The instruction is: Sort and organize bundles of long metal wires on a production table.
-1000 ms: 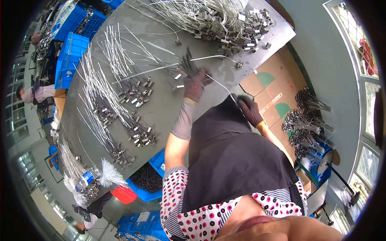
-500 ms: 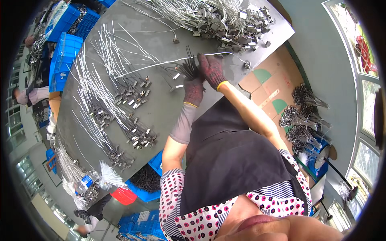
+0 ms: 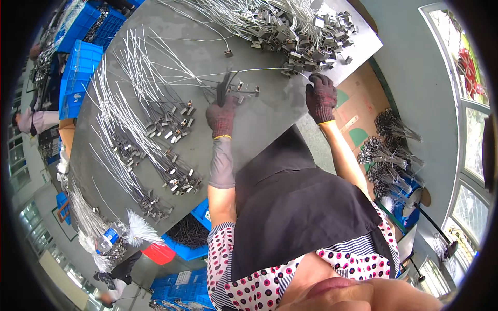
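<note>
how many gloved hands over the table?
2. Left hand grips a dark bundle of wires mid-table; right hand is at the table's right edge, beside the heap of metal parts.

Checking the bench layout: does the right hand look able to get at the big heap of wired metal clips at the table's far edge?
Probably yes. The right hand, gloved, already rests on the grey table right at the near fringe of the heap of wired clips, and nothing lies between them. The left hand grips a small bundle off to the side.
</note>
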The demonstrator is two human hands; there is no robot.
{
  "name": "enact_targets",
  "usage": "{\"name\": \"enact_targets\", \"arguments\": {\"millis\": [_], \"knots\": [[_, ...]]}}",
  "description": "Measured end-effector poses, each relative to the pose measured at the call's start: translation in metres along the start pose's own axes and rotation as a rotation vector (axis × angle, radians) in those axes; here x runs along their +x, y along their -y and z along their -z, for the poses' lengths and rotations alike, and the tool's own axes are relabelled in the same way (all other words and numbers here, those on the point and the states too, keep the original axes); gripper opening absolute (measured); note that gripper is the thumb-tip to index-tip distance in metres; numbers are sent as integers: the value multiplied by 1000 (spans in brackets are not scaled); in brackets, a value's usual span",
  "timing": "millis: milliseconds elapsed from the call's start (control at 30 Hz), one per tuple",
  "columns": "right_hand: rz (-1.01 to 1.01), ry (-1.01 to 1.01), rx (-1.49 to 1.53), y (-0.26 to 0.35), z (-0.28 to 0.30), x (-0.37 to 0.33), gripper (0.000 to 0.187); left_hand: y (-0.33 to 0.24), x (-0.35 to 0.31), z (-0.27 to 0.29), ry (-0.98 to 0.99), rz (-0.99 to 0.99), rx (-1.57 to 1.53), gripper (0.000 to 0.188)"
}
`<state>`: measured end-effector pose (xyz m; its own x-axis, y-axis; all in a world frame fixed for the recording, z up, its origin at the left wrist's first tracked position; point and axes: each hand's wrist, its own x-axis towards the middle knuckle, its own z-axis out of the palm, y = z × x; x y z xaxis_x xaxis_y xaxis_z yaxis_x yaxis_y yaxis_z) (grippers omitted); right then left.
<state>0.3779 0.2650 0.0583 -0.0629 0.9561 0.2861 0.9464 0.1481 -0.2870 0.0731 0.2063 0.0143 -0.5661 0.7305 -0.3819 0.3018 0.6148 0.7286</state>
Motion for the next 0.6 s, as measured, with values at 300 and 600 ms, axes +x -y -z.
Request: {"name": "enact_targets", "arguments": {"millis": [300, 600], "knots": [[-46, 249, -1, -49, -25, -27, 30, -18, -36, -23, 397, 280, -1152, 21], [-489, 484, 770, -54, 66, -113, 23, -6, -45, -118, 533, 374, -1039, 18]]}}
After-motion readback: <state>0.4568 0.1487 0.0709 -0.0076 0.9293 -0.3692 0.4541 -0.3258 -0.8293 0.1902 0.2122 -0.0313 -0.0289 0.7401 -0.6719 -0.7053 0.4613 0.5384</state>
